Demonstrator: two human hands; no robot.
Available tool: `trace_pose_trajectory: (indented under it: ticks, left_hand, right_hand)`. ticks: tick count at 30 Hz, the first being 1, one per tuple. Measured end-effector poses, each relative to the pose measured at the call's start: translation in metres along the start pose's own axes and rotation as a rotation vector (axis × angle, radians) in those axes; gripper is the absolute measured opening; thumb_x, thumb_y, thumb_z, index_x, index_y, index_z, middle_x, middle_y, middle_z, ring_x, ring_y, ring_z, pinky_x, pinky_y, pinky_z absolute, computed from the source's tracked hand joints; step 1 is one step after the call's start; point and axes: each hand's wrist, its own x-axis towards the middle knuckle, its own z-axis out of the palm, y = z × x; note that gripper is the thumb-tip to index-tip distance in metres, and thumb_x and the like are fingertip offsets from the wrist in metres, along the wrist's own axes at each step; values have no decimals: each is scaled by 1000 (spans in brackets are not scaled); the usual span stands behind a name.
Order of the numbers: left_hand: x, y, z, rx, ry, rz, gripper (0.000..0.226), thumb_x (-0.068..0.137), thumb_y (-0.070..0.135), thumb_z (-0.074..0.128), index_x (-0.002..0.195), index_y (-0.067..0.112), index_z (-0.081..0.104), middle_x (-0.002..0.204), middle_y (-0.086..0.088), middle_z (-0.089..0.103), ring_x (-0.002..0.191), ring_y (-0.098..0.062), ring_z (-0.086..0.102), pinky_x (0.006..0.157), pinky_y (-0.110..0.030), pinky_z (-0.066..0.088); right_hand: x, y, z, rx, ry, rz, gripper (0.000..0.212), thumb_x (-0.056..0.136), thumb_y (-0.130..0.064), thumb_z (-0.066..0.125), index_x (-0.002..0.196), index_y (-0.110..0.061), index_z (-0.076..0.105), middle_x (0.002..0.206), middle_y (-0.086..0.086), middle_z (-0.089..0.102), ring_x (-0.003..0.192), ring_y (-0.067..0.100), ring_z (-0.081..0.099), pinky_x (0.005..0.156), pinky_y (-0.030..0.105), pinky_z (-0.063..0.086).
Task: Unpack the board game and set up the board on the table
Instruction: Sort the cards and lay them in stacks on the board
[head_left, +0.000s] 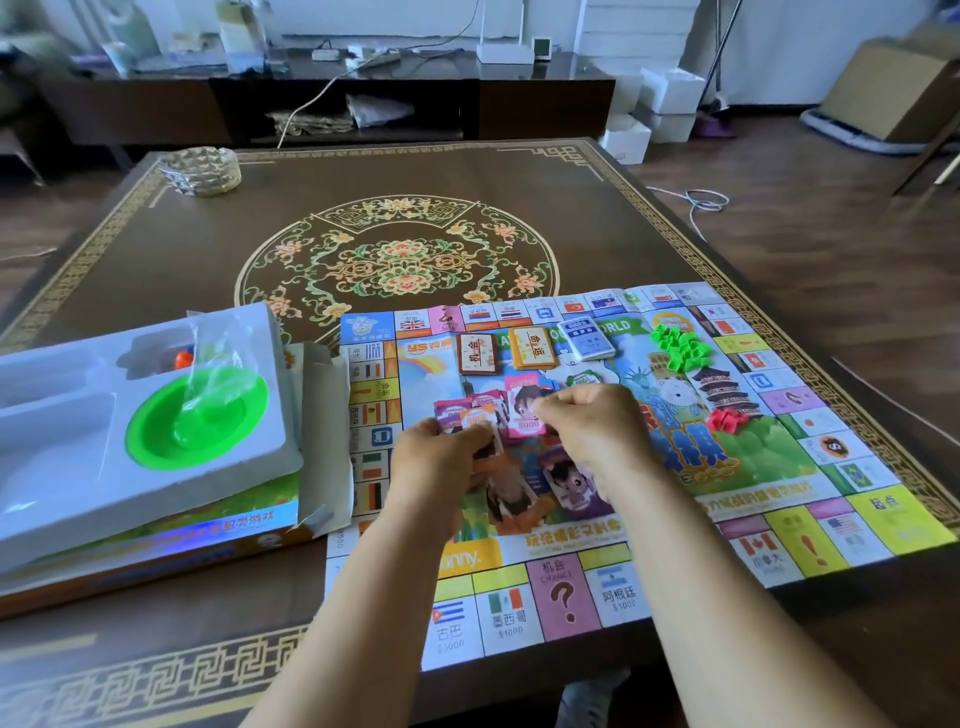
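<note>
Board (597, 519) lies unfolded flat on the surface (415, 218), toward 4 o'clock of it, near edge hanging slightly off the front. Both hands at board centre: left hand (441, 457) curls around a stack of play money (475, 415), apparently to keep the bills bundled; right hand (587, 426) has fingers curled, pinching a pink bill (524, 415) off that stack, probably sorting by denomination. More loose bills (561, 478) lie under the hands. At 12 o'clock of the hands, three card decks (535, 345) sit in a row, already laid out. Green houses (680, 345) piled at 2 o'clock, red pieces (727, 418) at 3 o'clock. Box (156, 540) with white plastic tray (78, 431) rests at 9 o'clock, overlapping the board's left edge; green bowl (197, 421) still in the tray. Unpacking looks mostly done.
</note>
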Motion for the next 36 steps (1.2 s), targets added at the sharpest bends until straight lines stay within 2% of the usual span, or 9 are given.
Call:
trace_pose_trajectory:
  ticks: [4, 12, 15, 18, 21, 24, 30, 34, 36]
  left_hand:
    - [4, 3, -5, -29, 25, -24, 11, 87, 1, 61, 77, 5, 56, 71, -13, 61, 58, -24, 60, 67, -38, 55]
    - [7, 8, -17, -68, -1, -62, 15, 86, -9, 54, 80, 4, 54, 70, -14, 59, 58, -26, 59, 66, -41, 56]
    - [5, 8, -17, -70, -7, -60, 13, 85, -8, 58, 81, 4, 56, 72, -14, 63, 58, -24, 62, 61, -38, 57]
    - [3, 8, -16, -89, -16, -38, 15, 84, -8, 61, 76, 5, 57, 67, -11, 63, 52, -19, 61, 50, -25, 54]
    - [2, 5, -12, -69, -37, -25, 13, 81, -6, 65, 77, 5, 59, 70, -13, 64, 58, -23, 62, 59, -29, 53]
    - [-1, 3, -9, -21, -69, -14, 7, 79, -4, 68, 82, 1, 64, 67, -13, 66, 56, -23, 61, 54, -28, 49]
    - [0, 9, -15, -101, -13, -50, 9, 87, -4, 56, 79, -2, 58, 62, -14, 63, 52, -22, 58, 46, -21, 50]
    - [-2, 11, -15, -106, -14, -82, 14, 92, -3, 43, 87, 1, 56, 72, -14, 61, 59, -23, 57, 55, -29, 47]
    - [-2, 11, -15, -104, -32, -78, 22, 91, -8, 38, 80, 2, 54, 67, -11, 60, 58, -23, 55, 58, -30, 45]
  right_hand:
    - [23, -15, 23, -216, -41, 8, 32, 78, -36, 72, 89, -5, 70, 87, 8, 72, 82, 25, 67, 70, 30, 51]
    - [35, -16, 42, -545, -56, 18, 22, 80, -35, 67, 76, -15, 61, 64, 3, 57, 59, 22, 56, 48, 20, 34]
    - [24, -19, 36, -511, -30, -36, 27, 85, -36, 60, 72, -12, 58, 61, 4, 56, 56, 23, 53, 50, 24, 37]
    - [7, -22, 27, -278, -59, -59, 39, 87, -42, 58, 84, -4, 67, 82, 13, 68, 79, 29, 64, 68, 31, 49]
    - [-12, -19, 22, -95, -134, -27, 24, 84, -39, 66, 74, -17, 64, 82, 3, 67, 82, 20, 63, 73, 30, 48]
    - [-20, -11, 17, -17, -101, -24, 19, 81, -28, 71, 68, -16, 65, 79, 6, 69, 77, 20, 62, 72, 33, 51]
    - [-35, -2, -1, -125, -115, -1, 26, 79, -35, 73, 74, -10, 70, 76, 8, 71, 63, 17, 56, 55, 21, 40]
    - [-42, 4, 5, -284, -148, -17, 32, 77, -43, 73, 61, -18, 64, 64, -1, 67, 54, 11, 53, 50, 22, 36]
    - [-42, 6, 8, -352, -140, -28, 32, 78, -47, 72, 64, -21, 61, 61, -6, 62, 57, 11, 54, 51, 23, 37]
